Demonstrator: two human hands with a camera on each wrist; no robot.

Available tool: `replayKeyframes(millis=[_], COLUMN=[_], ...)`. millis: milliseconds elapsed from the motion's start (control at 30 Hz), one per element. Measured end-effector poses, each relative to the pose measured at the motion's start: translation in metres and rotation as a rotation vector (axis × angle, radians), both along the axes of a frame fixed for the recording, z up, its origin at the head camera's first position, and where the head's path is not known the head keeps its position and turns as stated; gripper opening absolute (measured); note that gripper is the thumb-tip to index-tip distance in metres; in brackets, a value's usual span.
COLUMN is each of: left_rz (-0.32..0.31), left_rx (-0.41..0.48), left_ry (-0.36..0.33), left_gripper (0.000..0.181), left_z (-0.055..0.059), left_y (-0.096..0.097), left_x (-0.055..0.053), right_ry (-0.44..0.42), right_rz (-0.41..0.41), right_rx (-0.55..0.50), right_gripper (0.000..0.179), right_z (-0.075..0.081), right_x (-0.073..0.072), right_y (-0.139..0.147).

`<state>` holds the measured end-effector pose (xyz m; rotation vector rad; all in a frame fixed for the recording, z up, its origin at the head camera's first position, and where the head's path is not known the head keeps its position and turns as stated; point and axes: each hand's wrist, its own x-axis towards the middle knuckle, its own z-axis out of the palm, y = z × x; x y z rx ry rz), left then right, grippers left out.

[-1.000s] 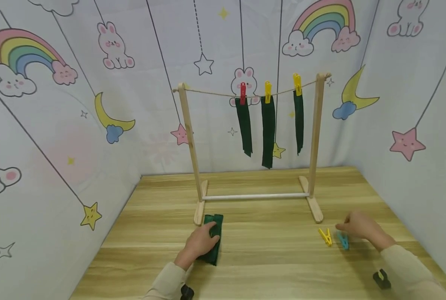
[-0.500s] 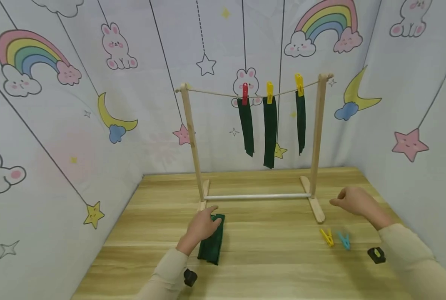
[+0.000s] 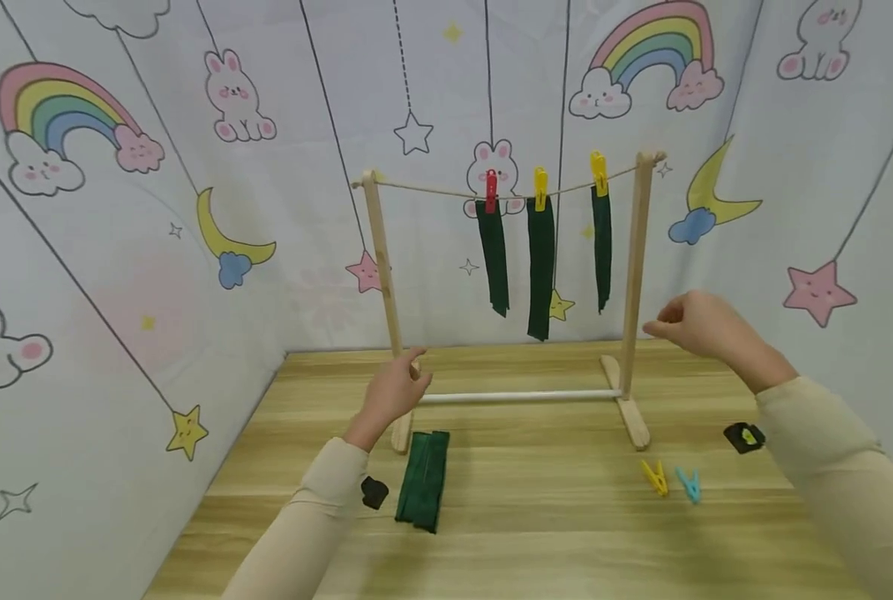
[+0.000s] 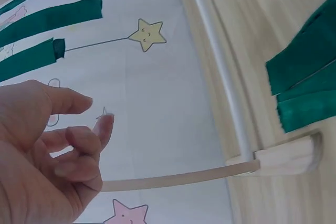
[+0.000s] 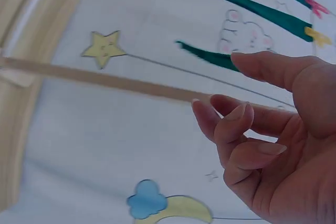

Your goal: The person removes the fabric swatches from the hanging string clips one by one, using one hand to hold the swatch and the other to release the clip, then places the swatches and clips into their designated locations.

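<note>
My left hand is raised by the rack's left post, thumb and fingers apart, holding nothing. Just outside the right post is my right hand, its fingers loosely bent; in the right wrist view a gap shows between thumb and fingertips. Three dark green cloth strips hang from the rope: one under a red clothespin, the others under yellow clothespins. More green cloth lies on the table below my left hand. A yellow clothespin and a blue clothespin lie at the right.
The wooden rack stands on two feet joined by a white bar. Behind and beside the wood-grain table hang white curtains printed with cartoons. Black wrist devices sit by both sleeves.
My left hand has come off the green cloth and risen toward the left post. My right hand has risen from beside the loose clothespins to the right post. The hanging strips look unchanged.
</note>
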<state>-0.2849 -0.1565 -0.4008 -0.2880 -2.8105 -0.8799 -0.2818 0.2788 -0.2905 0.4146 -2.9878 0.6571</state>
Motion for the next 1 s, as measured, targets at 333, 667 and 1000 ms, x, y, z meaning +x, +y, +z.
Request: replayKeyframes(millis=[333, 667, 1000], left_rz=[-0.038, -0.11, -0.187], left_rx=[0.168, 0.311, 0.501], left_ry=[0.112, 0.101, 0.044], left_gripper=[0.046, 0.054, 0.058], left_z=[0.031, 0.057, 0.085], left_y=[0.006, 0.004, 0.036], left_x=[-0.021, -0.036, -0.058], right_ry=[0.126, 0.211, 0.228], right_rz=[-0.008, 0.012, 0.032], right_rx=[-0.048, -0.056, -0.112], right_gripper=[0.048, 0.043, 0.043], right_z=[0.069, 0.127, 0.164], right_x=[0.002, -0.012, -0.031], right_y=[-0.035, -0.08, -0.114])
